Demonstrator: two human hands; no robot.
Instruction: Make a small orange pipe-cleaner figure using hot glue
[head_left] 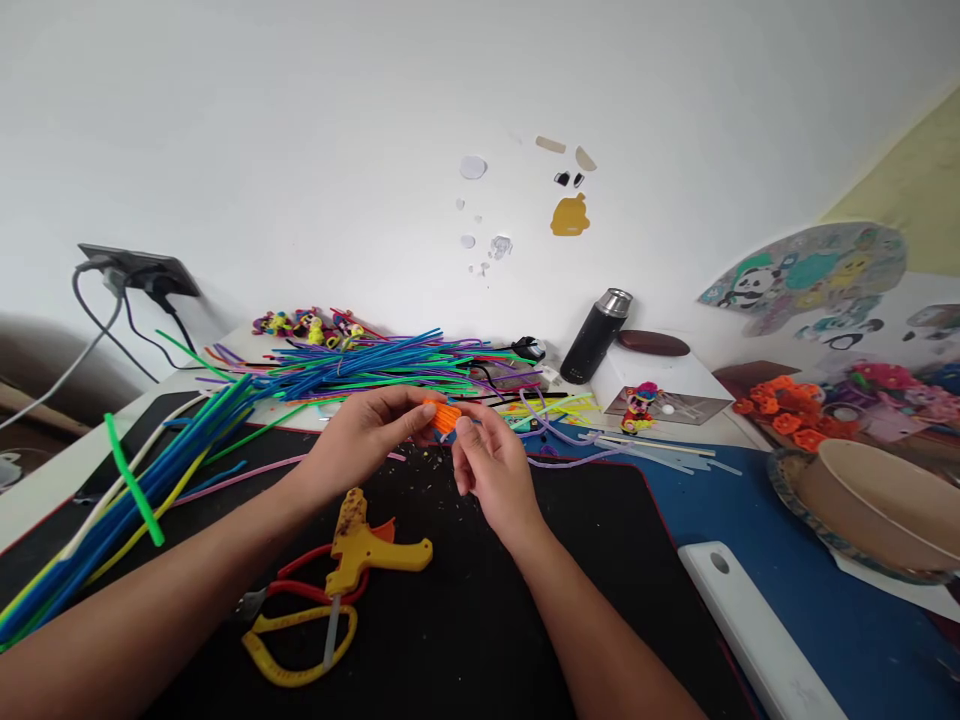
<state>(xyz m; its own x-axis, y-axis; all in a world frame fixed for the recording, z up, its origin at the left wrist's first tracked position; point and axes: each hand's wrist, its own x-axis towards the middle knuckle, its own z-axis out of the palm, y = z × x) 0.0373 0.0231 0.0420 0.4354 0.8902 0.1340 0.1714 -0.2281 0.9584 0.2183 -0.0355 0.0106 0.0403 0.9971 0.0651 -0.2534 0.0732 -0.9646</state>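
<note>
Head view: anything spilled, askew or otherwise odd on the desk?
Small yellow crumbs are scattered over the black mat below the hands. The yellow glue gun lies on its side across the scissors.

Bright even daylight, soft faint shadows, sharp centre, wide-angle bending and stretching at the edges

orange piece (445, 416): fuzzy chenille | stems (360, 368): fuzzy pile, matt | mat (480, 620): black, matt, crumb-flecked | glue gun (367, 545): yellow plastic, stained | scissors (296, 640): plastic handles | flask (596, 340): matt black, shiny metal cap | bowl (877, 505): matt paper
</note>
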